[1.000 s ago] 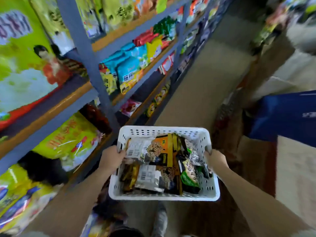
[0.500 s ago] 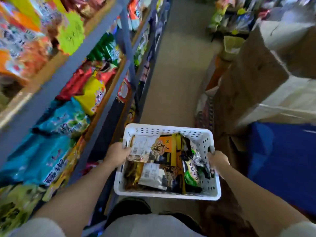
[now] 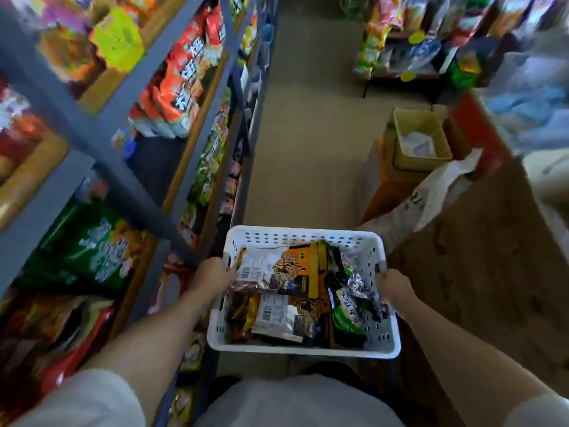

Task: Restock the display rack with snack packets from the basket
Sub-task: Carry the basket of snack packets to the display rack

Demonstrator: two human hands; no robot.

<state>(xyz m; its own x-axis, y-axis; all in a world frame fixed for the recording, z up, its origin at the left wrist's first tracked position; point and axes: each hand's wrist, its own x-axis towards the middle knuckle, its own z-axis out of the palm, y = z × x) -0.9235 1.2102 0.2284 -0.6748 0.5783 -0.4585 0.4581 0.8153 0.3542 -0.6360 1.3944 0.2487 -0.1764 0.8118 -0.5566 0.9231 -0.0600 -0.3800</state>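
Left hand (image 3: 212,280) and right hand (image 3: 395,288) clasped the white basket (image 3: 303,348) by its side rims; fingertips hidden inside, snack packets (image 3: 295,291) between them, labels blurred.

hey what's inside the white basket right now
The basket holds snack packets: orange-and-black ones with white barcode labels, and green ones on the right. Whatever lies beneath them is covered.

White perforated basket (image 3: 303,349) held level, snack packets (image 3: 294,295) heaped inside; stocked display rack (image 3: 123,161) left.
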